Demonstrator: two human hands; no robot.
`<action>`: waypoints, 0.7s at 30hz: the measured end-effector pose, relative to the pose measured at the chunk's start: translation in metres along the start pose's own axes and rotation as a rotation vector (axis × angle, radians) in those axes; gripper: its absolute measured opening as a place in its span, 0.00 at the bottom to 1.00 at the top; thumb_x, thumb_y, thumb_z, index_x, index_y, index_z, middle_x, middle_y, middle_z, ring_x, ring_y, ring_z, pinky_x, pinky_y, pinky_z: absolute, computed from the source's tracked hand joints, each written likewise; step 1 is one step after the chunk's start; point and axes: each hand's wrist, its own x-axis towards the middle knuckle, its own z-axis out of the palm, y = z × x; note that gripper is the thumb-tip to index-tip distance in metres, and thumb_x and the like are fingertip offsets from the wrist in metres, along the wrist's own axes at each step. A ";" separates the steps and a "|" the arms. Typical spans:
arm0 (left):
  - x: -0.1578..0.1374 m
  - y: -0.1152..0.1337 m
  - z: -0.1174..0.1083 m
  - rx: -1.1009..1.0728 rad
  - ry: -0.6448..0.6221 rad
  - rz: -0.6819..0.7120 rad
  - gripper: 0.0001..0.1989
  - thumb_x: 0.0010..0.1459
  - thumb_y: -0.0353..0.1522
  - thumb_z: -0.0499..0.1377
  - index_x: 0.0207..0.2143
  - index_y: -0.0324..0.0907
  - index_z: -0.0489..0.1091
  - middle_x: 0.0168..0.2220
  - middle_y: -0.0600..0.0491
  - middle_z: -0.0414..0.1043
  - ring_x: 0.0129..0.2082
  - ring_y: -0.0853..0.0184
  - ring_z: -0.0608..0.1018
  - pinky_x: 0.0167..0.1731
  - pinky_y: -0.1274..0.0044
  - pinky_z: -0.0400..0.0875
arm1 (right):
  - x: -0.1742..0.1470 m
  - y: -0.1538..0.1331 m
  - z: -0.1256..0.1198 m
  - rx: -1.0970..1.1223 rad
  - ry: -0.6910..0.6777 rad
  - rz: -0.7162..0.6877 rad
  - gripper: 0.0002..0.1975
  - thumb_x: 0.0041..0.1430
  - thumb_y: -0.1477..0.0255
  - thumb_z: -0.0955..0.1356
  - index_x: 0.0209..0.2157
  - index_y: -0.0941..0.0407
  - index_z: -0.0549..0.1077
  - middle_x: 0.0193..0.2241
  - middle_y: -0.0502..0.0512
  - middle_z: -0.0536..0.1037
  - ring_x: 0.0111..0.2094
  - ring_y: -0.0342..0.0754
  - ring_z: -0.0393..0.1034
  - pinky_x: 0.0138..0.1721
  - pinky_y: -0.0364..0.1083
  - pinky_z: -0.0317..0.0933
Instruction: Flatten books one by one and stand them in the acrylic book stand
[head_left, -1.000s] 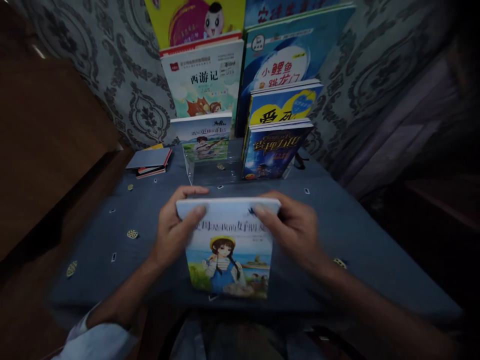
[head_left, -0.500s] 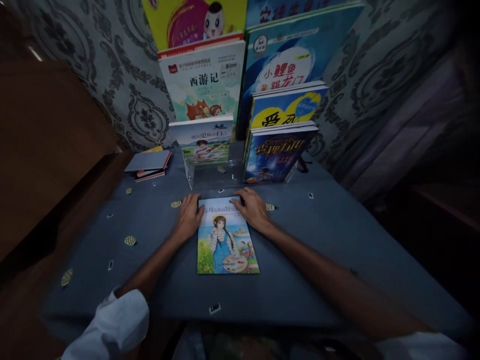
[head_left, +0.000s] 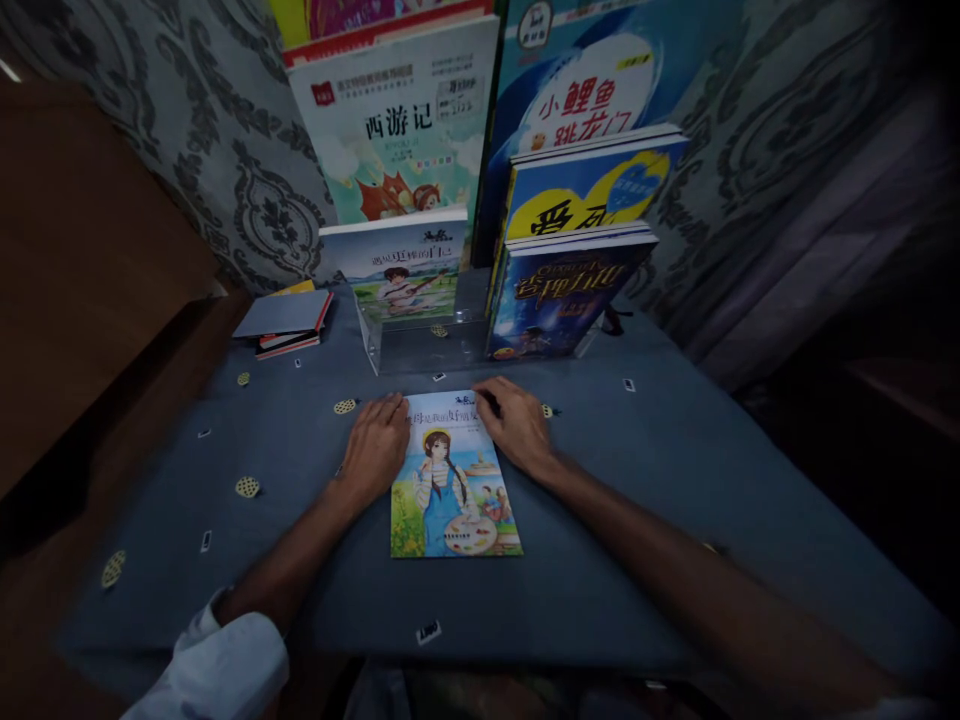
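A thin paperback book (head_left: 450, 490) lies flat on the blue-grey tablecloth, its cover showing a figure with long braids, blue overalls and a paint palette. Along its upper left edge my left hand (head_left: 377, 445) rests with fingers bent and close together against the book. At the upper right corner, my right hand (head_left: 516, 425) curls its fingers and thumb against the edge. Both hands hold the book between them; the fingertips are partly hidden. Just beyond stands a clear acrylic book rack (head_left: 375, 340), with a countryside-cover book (head_left: 405, 275) in its front left slot.
On the rack's right side stand a dark blue book (head_left: 562, 295) and a yellow-and-blue book (head_left: 592, 190). Taller books, including a pale green one (head_left: 390, 130), rise behind. A small stack of books (head_left: 283, 315) lies at the back left. Patterned curtain (head_left: 270, 200) hangs behind the table.
My left hand has turned, its fingers now closer together against the book's edge. My right hand has drawn slightly off the cover towards the right edge. The view has tipped down and closer.
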 end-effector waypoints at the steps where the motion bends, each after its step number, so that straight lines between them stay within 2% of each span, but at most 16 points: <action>1: 0.000 0.000 0.001 -0.010 -0.011 0.006 0.17 0.69 0.29 0.48 0.54 0.34 0.70 0.57 0.38 0.72 0.58 0.55 0.74 0.60 0.60 0.65 | 0.000 0.000 0.000 0.015 0.008 0.003 0.12 0.62 0.74 0.61 0.39 0.57 0.76 0.36 0.60 0.79 0.37 0.54 0.74 0.40 0.49 0.65; 11: 0.013 0.013 0.007 -0.145 -0.179 0.145 0.23 0.71 0.35 0.47 0.62 0.31 0.61 0.65 0.35 0.60 0.68 0.55 0.61 0.65 0.61 0.60 | 0.001 0.000 -0.002 0.070 0.065 0.074 0.12 0.61 0.72 0.62 0.39 0.54 0.77 0.32 0.56 0.82 0.31 0.52 0.75 0.35 0.48 0.64; 16: 0.025 0.021 0.014 -0.195 -0.192 0.241 0.23 0.71 0.36 0.46 0.64 0.36 0.59 0.67 0.40 0.58 0.69 0.59 0.59 0.66 0.62 0.57 | 0.001 0.000 -0.003 0.060 0.099 0.110 0.12 0.62 0.70 0.62 0.40 0.54 0.77 0.31 0.56 0.83 0.30 0.52 0.75 0.33 0.47 0.64; 21: 0.038 0.028 0.016 -0.210 -0.229 0.305 0.24 0.72 0.37 0.45 0.65 0.35 0.59 0.68 0.41 0.57 0.70 0.61 0.57 0.67 0.64 0.55 | 0.002 0.002 -0.003 0.113 0.114 0.126 0.13 0.62 0.69 0.61 0.41 0.56 0.77 0.32 0.56 0.83 0.30 0.51 0.76 0.33 0.47 0.64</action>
